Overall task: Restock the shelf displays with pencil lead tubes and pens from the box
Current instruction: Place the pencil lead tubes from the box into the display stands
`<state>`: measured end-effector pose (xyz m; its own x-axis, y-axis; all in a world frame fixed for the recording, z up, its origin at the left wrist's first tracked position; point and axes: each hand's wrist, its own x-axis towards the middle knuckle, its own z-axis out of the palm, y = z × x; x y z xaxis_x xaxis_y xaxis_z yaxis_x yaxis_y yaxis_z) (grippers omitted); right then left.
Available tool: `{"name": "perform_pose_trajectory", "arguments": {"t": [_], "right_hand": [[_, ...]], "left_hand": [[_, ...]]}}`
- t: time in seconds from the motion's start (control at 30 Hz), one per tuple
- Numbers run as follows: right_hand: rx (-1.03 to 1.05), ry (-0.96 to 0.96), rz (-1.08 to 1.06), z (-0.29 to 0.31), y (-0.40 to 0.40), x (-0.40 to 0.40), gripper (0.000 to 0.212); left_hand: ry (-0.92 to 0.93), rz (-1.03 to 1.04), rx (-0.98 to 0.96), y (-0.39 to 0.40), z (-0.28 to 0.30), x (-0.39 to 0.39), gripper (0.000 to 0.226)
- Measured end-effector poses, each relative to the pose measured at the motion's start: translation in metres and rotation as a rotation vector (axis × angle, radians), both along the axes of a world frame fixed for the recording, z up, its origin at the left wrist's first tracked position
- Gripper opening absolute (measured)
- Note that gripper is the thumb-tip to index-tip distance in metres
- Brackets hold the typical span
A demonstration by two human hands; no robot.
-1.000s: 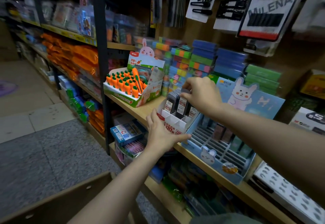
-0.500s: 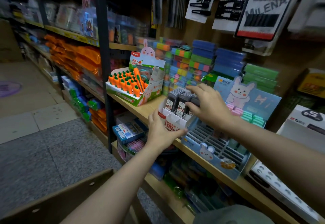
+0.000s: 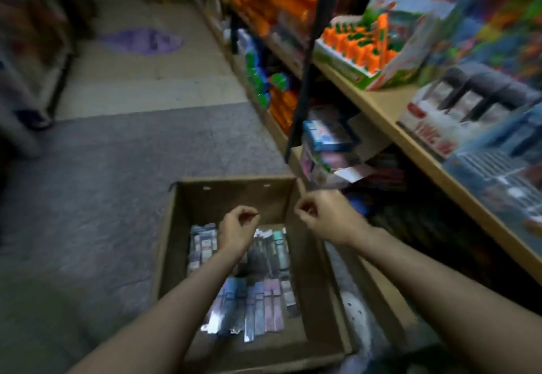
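Observation:
The view is blurred. An open cardboard box [image 3: 168, 256] stands on the floor below me, with several flat packs of pens [image 3: 258, 300] lying in its bottom. My left hand [image 3: 237, 230] hovers over the packs with loosely curled fingers and holds nothing. My right hand [image 3: 322, 215] hangs above the box's right wall, also loosely curled and empty. On the wooden shelf [image 3: 378, 103] at the right stands the white display of dark pencil lead tubes [image 3: 469, 94]. A blue slotted display tray [image 3: 498, 174] stands beside it.
A carrot-shaped item display [image 3: 363, 50] sits further along the same shelf. A black upright post [image 3: 305, 80] carries the shelves. Lower shelves hold packed goods [image 3: 328, 136]. Grey carpet and tiled floor [image 3: 117, 153] lie left of the box.
Both hands left the lead tube display on the shelf and dropped over the box. My view swung down from the shelf to the floor.

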<state>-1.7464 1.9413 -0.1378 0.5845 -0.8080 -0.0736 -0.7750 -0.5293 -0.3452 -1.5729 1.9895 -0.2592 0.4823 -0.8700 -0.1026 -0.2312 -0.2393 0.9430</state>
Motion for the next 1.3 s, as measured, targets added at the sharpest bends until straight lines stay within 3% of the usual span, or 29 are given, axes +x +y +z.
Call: {"name": "perform_pose_trajectory", "arguments": {"t": [0.2,0.37,0.57,0.67,0.8,0.97,1.13,1.3], "right_hand": [[0.311,-0.077,-0.207,-0.117,0.009,0.039,0.020],[0.443,0.122,-0.155,-0.189,0.010,0.047,0.043],[0.397,0.304,-0.218,-0.248,0.005,0.059,0.084],[0.370,0.345,-0.234,-0.267,0.000,0.068,0.088],[0.344,0.317,-0.252,-0.278,0.004,0.076,0.083],[0.319,0.233,-0.267,-0.278,0.009,0.075,0.067],[0.257,0.167,-0.372,-0.275,-0.007,0.069,0.037],[0.299,0.157,-0.464,-0.281,-0.019,0.081,0.052]], "left_hand": [[0.065,0.081,0.328,0.027,-0.075,0.022,0.014],[-0.168,-0.035,0.442,0.017,-0.112,0.035,0.033],[-0.527,-0.422,0.392,-0.005,-0.142,0.051,0.054],[-0.694,-0.591,0.460,-0.004,-0.160,0.052,0.064],[-0.820,-0.591,0.478,0.010,-0.173,0.051,0.062],[-0.749,-0.526,0.428,0.023,-0.176,0.044,0.059],[-0.650,-0.372,0.391,0.014,-0.170,0.045,0.063],[-0.527,-0.268,0.391,-0.005,-0.168,0.045,0.079]]}}
